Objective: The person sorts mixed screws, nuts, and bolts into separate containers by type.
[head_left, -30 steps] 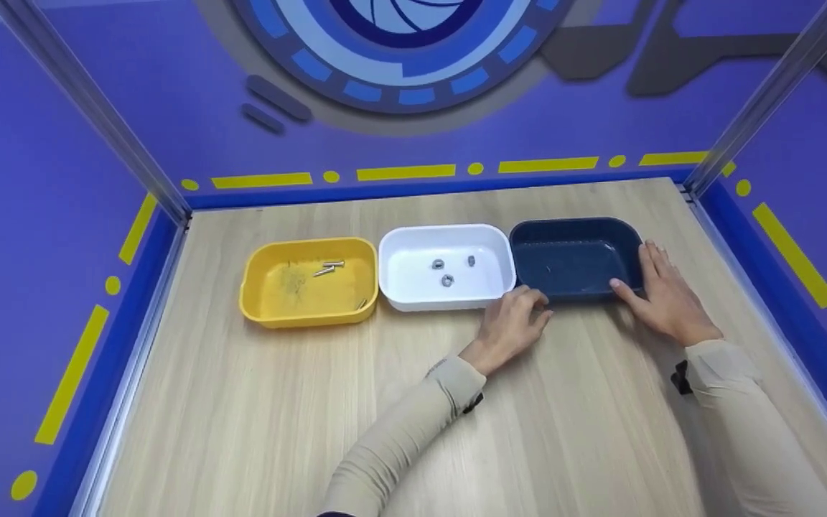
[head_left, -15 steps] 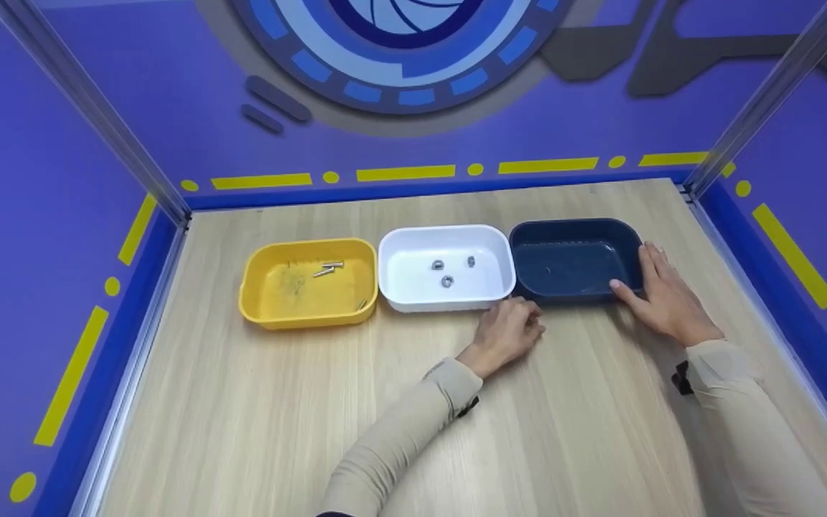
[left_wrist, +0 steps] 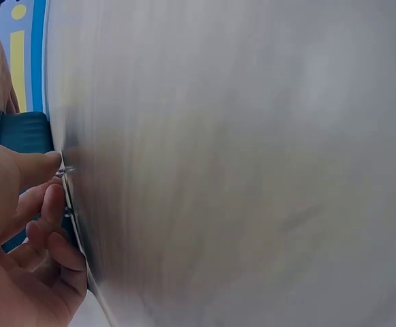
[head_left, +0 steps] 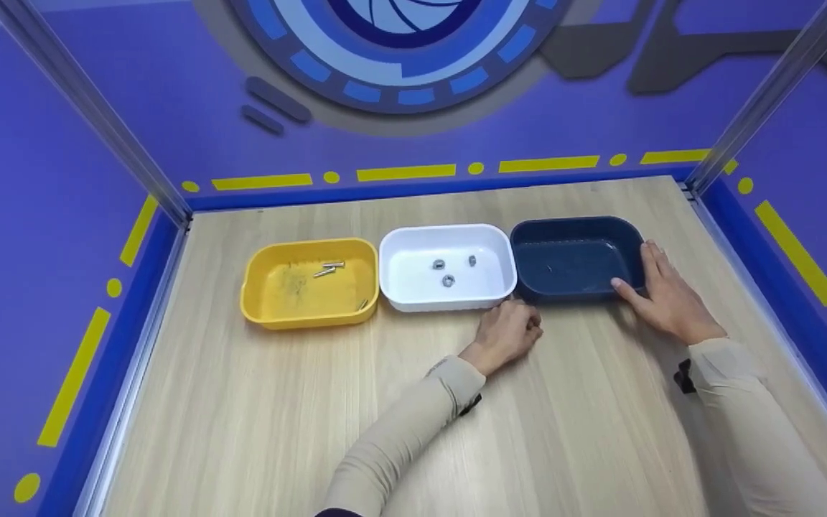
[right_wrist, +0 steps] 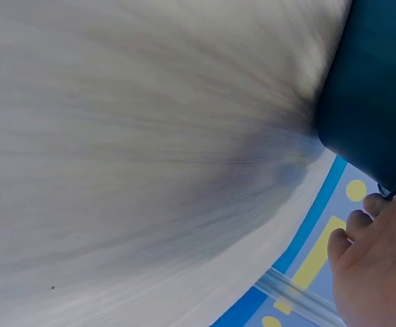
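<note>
In the head view the left hand is low on the table, just in front of where the white bin and the dark blue bin meet. The left wrist view shows its thumb and index finger pinching a small shiny metal piece at the table surface; its kind is too small to tell. A second small metal bit lies by the other curled fingers. The right hand holds the dark blue bin by its front right corner, thumb over the rim and fingers along the outer right wall.
The white bin holds several metal nuts, among them one nut. A yellow bin at the left has metal screws in it. All bins stand in a row on the wooden table, with blue panels around it.
The left hand has drawn back from the front edge of the dark blue bin and dropped lower, its fingers curling in. The right hand and the bins keep their places.
</note>
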Demonstrator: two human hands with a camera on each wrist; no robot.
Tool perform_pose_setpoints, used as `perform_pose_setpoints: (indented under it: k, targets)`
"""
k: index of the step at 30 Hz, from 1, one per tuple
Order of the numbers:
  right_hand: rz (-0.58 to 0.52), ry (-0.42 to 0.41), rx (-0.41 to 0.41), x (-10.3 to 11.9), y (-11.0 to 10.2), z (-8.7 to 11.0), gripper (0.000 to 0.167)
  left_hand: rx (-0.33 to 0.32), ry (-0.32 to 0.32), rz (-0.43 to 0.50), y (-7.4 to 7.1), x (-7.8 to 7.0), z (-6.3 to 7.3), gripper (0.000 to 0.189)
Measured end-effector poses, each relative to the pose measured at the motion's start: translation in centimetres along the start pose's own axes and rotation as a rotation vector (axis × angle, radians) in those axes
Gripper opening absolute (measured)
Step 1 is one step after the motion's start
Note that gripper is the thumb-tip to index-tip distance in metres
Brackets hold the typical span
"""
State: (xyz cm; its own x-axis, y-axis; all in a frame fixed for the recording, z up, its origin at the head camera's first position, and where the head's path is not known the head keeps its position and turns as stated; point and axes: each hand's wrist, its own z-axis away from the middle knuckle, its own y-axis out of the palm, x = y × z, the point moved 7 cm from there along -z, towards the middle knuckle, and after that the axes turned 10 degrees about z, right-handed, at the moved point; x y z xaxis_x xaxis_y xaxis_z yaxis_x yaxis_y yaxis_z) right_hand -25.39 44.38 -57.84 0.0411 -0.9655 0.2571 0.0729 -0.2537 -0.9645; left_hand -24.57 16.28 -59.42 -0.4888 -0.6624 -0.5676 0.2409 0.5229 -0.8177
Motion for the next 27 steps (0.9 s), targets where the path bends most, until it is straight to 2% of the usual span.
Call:
perform_pose_setpoints:
  k: [8,27]
  targets:
    - [-0.006,0.000,-0.004,0.02,-0.14,-0.11,0.104,-0.012,0.029,-0.076,0.17,-0.36,-0.42,0.009]
    - [-0.013,-0.019,-0.023,0.17,-0.02,-0.13,0.103,-0.029,0.009,-0.079,0.22,-0.62,-0.19,0.012]
